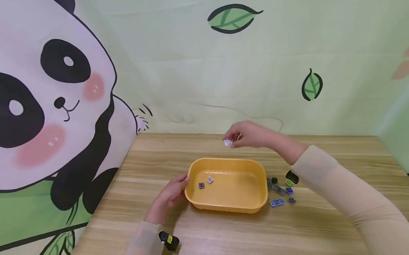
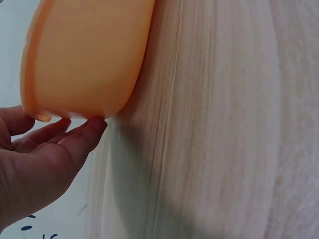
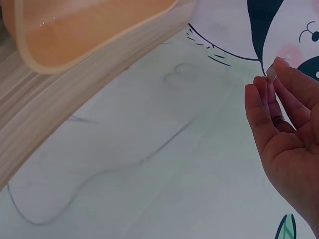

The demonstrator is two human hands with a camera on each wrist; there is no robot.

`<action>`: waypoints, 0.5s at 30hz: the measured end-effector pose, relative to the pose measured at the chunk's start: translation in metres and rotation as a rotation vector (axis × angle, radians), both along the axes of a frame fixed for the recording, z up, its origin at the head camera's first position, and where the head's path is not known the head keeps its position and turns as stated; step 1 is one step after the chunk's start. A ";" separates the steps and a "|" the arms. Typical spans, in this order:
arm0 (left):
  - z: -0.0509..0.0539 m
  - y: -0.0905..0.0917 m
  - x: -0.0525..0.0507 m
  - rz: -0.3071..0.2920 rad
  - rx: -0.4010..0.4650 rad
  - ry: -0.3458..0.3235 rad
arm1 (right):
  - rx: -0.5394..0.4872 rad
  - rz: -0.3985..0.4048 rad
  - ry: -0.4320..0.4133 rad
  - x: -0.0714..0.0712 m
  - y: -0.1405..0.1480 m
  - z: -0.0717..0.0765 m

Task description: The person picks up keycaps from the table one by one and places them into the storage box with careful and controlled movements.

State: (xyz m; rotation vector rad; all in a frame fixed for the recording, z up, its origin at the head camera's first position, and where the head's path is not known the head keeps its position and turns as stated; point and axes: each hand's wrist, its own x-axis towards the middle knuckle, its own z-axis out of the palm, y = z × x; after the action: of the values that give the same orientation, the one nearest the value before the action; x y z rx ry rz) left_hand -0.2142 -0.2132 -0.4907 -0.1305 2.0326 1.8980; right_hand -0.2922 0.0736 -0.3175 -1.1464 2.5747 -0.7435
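Observation:
My right hand [image 1: 247, 135] is raised beyond the far side of a yellow plastic bin [image 1: 228, 209]. It pinches a small white square piece [image 1: 227, 142] between thumb and fingertips; the right wrist view shows only the edge of this piece [image 3: 271, 73]. My left hand [image 1: 169, 193] holds the bin's left end, thumb at the rim and fingers against the outer wall [image 2: 89, 74]. Inside the bin, toward its left, lie a dark square piece [image 1: 201, 185] and a pale square piece [image 1: 210, 179].
Just right of the bin, several small pieces lie on the wooden table [image 1: 209, 237], among them a blue rectangular one [image 1: 277, 202], a green one [image 1: 289, 182] and a purple one [image 1: 289, 190]. Behind the table hangs a green cloth [image 1: 174, 68] printed with a panda and leaves.

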 end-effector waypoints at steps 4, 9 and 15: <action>-0.001 0.000 0.001 -0.002 0.003 -0.006 | 0.010 0.027 -0.027 -0.001 -0.011 -0.006; -0.001 -0.001 0.001 0.014 0.003 -0.007 | 0.031 0.085 -0.049 -0.005 -0.027 -0.014; 0.001 0.000 0.001 0.019 -0.008 -0.011 | 0.095 0.145 -0.097 -0.006 -0.043 -0.027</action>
State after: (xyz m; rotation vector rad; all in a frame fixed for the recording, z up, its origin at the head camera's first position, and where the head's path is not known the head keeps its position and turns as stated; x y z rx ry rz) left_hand -0.2132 -0.2135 -0.4896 -0.1622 2.0387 1.8963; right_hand -0.2983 0.0309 -0.3448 -1.2200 2.3913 -0.6209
